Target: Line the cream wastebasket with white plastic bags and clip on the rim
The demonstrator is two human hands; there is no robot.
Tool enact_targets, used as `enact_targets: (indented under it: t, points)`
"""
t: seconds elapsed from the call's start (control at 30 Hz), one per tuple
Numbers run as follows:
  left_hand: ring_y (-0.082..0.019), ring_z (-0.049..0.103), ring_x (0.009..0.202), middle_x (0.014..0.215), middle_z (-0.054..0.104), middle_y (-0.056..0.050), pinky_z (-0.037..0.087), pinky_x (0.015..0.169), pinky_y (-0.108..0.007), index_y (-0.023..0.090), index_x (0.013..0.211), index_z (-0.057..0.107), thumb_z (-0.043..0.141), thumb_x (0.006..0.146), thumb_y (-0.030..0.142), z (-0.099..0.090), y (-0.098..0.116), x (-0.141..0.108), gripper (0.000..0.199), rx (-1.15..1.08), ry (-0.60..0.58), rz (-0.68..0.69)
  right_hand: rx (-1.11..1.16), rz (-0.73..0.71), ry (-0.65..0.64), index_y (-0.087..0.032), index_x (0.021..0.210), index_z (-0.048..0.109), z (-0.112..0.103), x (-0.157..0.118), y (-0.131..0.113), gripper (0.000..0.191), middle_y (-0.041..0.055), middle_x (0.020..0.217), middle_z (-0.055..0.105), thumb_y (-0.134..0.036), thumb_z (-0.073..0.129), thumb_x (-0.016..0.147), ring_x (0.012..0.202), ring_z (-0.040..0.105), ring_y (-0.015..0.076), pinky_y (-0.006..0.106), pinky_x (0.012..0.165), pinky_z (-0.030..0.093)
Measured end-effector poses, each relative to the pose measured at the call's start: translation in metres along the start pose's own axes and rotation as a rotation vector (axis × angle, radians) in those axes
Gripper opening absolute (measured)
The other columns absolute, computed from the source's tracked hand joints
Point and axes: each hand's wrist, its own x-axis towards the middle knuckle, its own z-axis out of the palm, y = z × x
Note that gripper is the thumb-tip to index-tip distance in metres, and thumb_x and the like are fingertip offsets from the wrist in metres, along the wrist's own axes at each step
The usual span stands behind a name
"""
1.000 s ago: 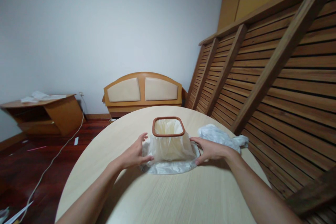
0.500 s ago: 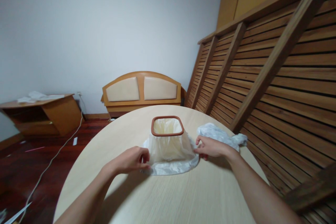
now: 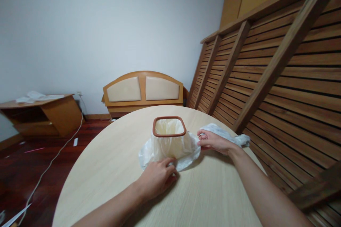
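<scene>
A small bin [image 3: 169, 135] with a brown square rim stands upright on the round table, a thin white plastic bag [image 3: 170, 147] lining it and hanging over its outside. The bag's loose edge spreads on the tabletop around the base. In front of the bin, my left hand [image 3: 160, 177] has its fingers curled on the bag's front edge; the fingertips are partly hidden. On the right side, my right hand [image 3: 214, 142] pinches the bag's edge between thumb and fingers. Just behind that hand lies a crumpled whitish plastic bag [image 3: 222, 131].
The round pale table [image 3: 112, 163] fills the foreground. Behind it stands a wooden headboard [image 3: 143, 88]. A slatted wooden frame [image 3: 266, 88] leans along the right. At the left are a low cabinet [image 3: 62, 113] and a white cable [image 3: 54, 161] on the floor.
My left hand has moved right, from the bag's left side to its front. The bag's front edge is gathered closer to the bin. My right hand stays at the right side, slightly higher.
</scene>
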Motion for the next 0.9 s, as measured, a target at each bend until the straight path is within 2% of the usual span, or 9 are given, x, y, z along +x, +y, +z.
enact_targets:
  t: [0.13, 0.27, 0.4, 0.47, 0.6, 0.7, 0.83, 0.9]
  points:
    - [-0.023, 0.069, 0.092, 0.100, 0.072, -0.006, 0.058, 0.079, -0.036, 0.019, 0.102, 0.064, 0.051, 0.092, 0.019, 0.000, 0.002, 0.001, 0.016, 0.014, -0.009, -0.041, 0.051, 0.023, 0.021, -0.024, 0.096, 0.053, 0.001, -0.003, -0.003, 0.041, -0.0038, 0.084, 0.060, -0.024, 0.079, 0.065, 0.073, 0.059, 0.0122, 0.026, 0.069, 0.049]
    - [-0.022, 0.068, 0.089, 0.100, 0.071, -0.006, 0.058, 0.077, -0.035, 0.020, 0.106, 0.063, 0.049, 0.092, 0.016, 0.003, -0.001, 0.003, 0.020, 0.036, -0.004, -0.072, 0.045, 0.009, 0.018, -0.025, 0.108, 0.055, 0.001, -0.005, -0.006, 0.049, 0.0022, 0.106, 0.063, -0.021, 0.078, 0.065, 0.087, 0.062, 0.0147, 0.026, 0.073, 0.051]
    - [-0.023, 0.066, 0.096, 0.105, 0.070, -0.006, 0.057, 0.079, -0.035, 0.022, 0.110, 0.064, 0.046, 0.094, 0.017, 0.007, -0.006, 0.003, 0.024, 0.053, 0.035, -0.077, -0.040, -0.031, -0.050, -0.025, 0.126, 0.052, 0.000, -0.001, -0.001, 0.063, 0.0055, 0.119, 0.062, -0.019, 0.076, 0.068, 0.090, 0.064, 0.0145, 0.026, 0.074, 0.051]
    - [-0.023, 0.064, 0.098, 0.107, 0.069, -0.007, 0.057, 0.079, -0.035, 0.022, 0.112, 0.063, 0.046, 0.095, 0.018, 0.008, -0.009, 0.003, 0.025, 0.060, 0.049, -0.089, -0.098, -0.066, -0.125, -0.023, 0.127, 0.054, 0.002, 0.003, 0.003, 0.061, 0.0082, 0.125, 0.062, -0.020, 0.075, 0.070, 0.095, 0.065, 0.0167, 0.029, 0.078, 0.052]
    - [-0.023, 0.063, 0.101, 0.110, 0.067, -0.007, 0.056, 0.080, -0.033, 0.022, 0.112, 0.063, 0.045, 0.095, 0.018, 0.010, -0.019, 0.006, 0.025, 0.061, 0.074, -0.110, -0.220, -0.184, -0.245, -0.018, 0.117, 0.060, 0.013, 0.011, 0.009, 0.046, 0.0105, 0.123, 0.065, -0.015, 0.067, 0.071, 0.113, 0.063, 0.0234, 0.038, 0.098, 0.048]
    - [-0.022, 0.062, 0.105, 0.114, 0.065, -0.008, 0.054, 0.083, -0.033, 0.021, 0.112, 0.063, 0.045, 0.095, 0.018, 0.012, -0.031, 0.012, 0.025, 0.038, 0.111, -0.146, -0.322, -0.285, -0.175, -0.018, 0.115, 0.060, 0.022, 0.017, 0.017, 0.046, 0.0096, 0.123, 0.066, -0.007, 0.056, 0.071, 0.118, 0.060, 0.0233, 0.041, 0.104, 0.044]
    - [-0.022, 0.062, 0.104, 0.113, 0.066, -0.009, 0.053, 0.085, -0.033, 0.019, 0.101, 0.064, 0.043, 0.097, 0.022, 0.013, -0.045, 0.017, 0.021, 0.027, 0.138, -0.223, -0.567, -0.337, -0.038, -0.018, 0.120, 0.055, 0.029, 0.021, 0.027, 0.047, 0.0092, 0.118, 0.065, -0.010, 0.059, 0.074, 0.106, 0.061, 0.0224, 0.036, 0.093, 0.048]
    - [-0.022, 0.063, 0.101, 0.109, 0.067, -0.009, 0.052, 0.084, -0.032, 0.019, 0.098, 0.063, 0.041, 0.098, 0.022, 0.012, -0.049, 0.017, 0.021, 0.029, 0.152, -0.244, -0.741, -0.355, 0.023, -0.017, 0.115, 0.057, 0.030, 0.021, 0.028, 0.042, 0.0082, 0.111, 0.065, -0.014, 0.064, 0.074, 0.098, 0.060, 0.0220, 0.034, 0.087, 0.047]
